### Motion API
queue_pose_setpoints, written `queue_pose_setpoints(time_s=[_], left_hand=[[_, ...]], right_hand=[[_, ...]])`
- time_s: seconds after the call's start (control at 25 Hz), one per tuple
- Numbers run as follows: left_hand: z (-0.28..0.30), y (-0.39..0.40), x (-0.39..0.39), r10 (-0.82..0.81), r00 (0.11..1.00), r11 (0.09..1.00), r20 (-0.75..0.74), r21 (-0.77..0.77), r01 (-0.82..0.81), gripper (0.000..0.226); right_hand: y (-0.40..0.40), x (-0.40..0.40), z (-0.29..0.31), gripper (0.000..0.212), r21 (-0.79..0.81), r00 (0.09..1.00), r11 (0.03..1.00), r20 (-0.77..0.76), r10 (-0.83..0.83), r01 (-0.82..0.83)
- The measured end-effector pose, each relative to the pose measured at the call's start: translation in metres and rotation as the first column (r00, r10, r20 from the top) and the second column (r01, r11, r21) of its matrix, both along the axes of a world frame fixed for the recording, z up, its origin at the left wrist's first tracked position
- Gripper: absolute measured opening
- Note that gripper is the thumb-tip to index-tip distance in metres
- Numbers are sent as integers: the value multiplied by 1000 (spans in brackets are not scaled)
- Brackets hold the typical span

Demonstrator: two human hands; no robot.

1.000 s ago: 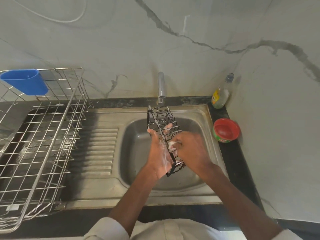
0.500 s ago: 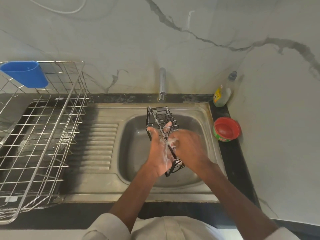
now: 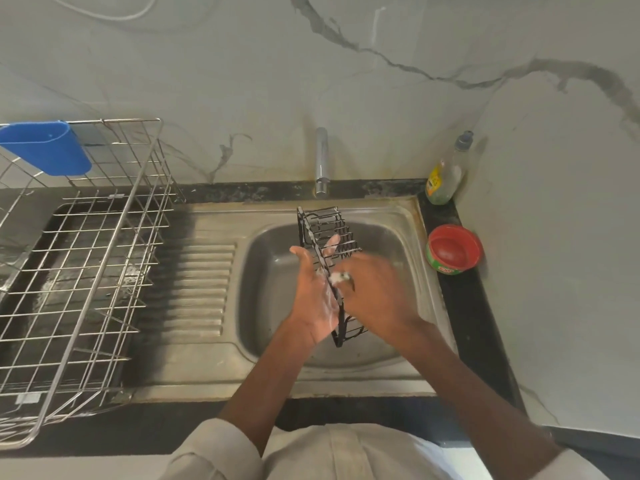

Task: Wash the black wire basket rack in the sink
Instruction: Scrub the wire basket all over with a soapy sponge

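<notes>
The black wire basket rack (image 3: pixel 325 223) is held tilted on end over the steel sink (image 3: pixel 410 216) bowl. My left hand (image 3: pixel 313 299) grips its left side, thumb in front and fingertips showing through the wires. My right hand (image 3: pixel 377 292), motion-blurred, presses a small foamy scrub pad (image 3: pixel 341 278) against the rack's middle from the right. Soap foam covers both hands. The rack's lower end sticks out below my hands.
The tap (image 3: pixel 321 161) stands behind the sink with no water visible. A large steel dish rack (image 3: pixel 104 271) with a blue cup (image 3: pixel 45 147) fills the left counter. A dish soap bottle (image 3: pixel 446 174) and a red tub (image 3: pixel 453 249) sit at the right wall.
My right hand has shifted along the rack in a scrubbing motion and is now blurred. The rack and left hand stay in nearly the same place over the bowl.
</notes>
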State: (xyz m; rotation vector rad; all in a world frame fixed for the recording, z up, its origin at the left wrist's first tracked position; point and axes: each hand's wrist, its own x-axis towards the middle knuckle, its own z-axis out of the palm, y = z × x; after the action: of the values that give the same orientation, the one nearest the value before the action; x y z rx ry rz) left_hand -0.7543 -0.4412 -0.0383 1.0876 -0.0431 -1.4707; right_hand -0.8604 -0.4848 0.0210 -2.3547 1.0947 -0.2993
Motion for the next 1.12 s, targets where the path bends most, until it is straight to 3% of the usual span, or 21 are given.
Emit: queue_pose_setpoints(time_s=[0.08,0.2,0.32,0.4,0.52,0.68,0.76,0.84,1.0,1.04,1.12], left_hand=[[1,2,0,6,1000,1000,-9,-16,-6,94],[-1,1,-4,44,999,999,-12,6,-44,90],[1,-1,-10,136,990,989,-24,63,-135,97],[4,-2,-8,159,987,985,-37,71,-156,103],[11,0,-6,171,984,985,-42,47,-169,95],[1,1,-7,124,992,992,7,29,-125,87],[-7,2,-7,89,994,996,57,2,-90,75],[-9,2,-10,41,994,999,101,-36,-38,70],[-6,1,-16,20,989,999,144,34,-25,84],[-5,0,-15,21,990,998,142,55,-29,86],[-5,-2,-11,12,990,998,138,54,-20,87]], right_hand=[[3,-18,0,29,-37,997,999,-69,17,-19],[-1,-30,-6,35,-126,963,962,-92,-254,242],[22,-19,-16,38,-10,968,971,92,-235,237],[23,-26,-27,41,29,909,938,240,-341,345],[25,-31,-34,41,10,876,918,294,-381,396],[32,-26,-24,40,-105,935,943,200,-292,317],[8,-29,-15,35,-171,939,923,59,-339,344],[-13,-23,-5,31,-125,916,911,-28,-400,394],[-10,9,-3,40,-54,978,978,-50,-204,201],[-12,11,-5,41,-78,979,979,-69,-194,188],[-19,11,-9,34,-127,943,939,-55,-327,318]])
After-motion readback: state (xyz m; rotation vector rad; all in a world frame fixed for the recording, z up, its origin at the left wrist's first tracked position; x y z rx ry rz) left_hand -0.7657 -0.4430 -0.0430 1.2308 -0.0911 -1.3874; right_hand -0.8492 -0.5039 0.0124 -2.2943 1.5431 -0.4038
